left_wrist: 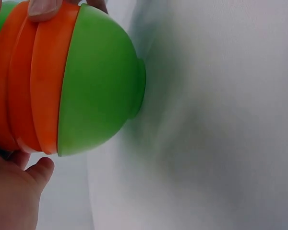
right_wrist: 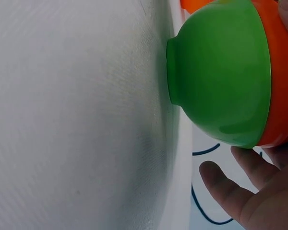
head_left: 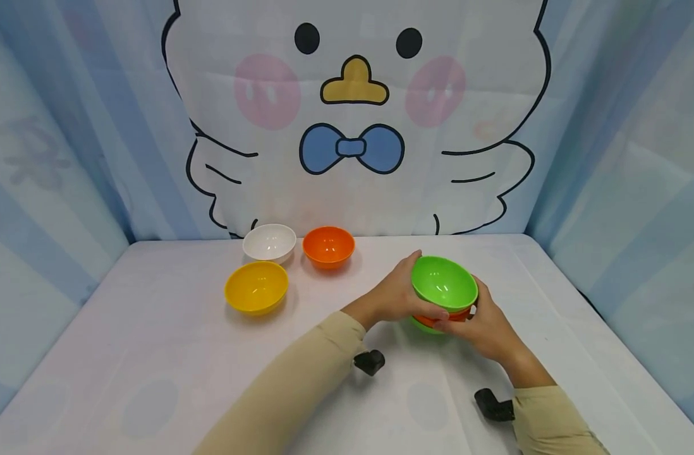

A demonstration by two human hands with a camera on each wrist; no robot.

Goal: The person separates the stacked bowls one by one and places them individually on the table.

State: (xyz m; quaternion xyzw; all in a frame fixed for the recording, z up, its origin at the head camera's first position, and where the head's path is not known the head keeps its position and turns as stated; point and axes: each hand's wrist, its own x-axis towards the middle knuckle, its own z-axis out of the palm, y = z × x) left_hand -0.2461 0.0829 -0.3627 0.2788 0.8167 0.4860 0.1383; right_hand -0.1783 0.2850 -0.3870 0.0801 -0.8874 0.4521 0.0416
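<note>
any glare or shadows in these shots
Head view: small glints inside the top glossy green round bowl; left wrist view: soft greenish shadow on the white fabric-covered tabletop beside the bottom glossy green round bowl; right wrist view: grey shadow darkens that tabletop near the bottom bowl's foot.

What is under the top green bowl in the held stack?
Under the top green bowl are orange bowls, apparently three in the left wrist view, then a bottom green bowl. The insides of those below are covered and cannot be seen.
</note>
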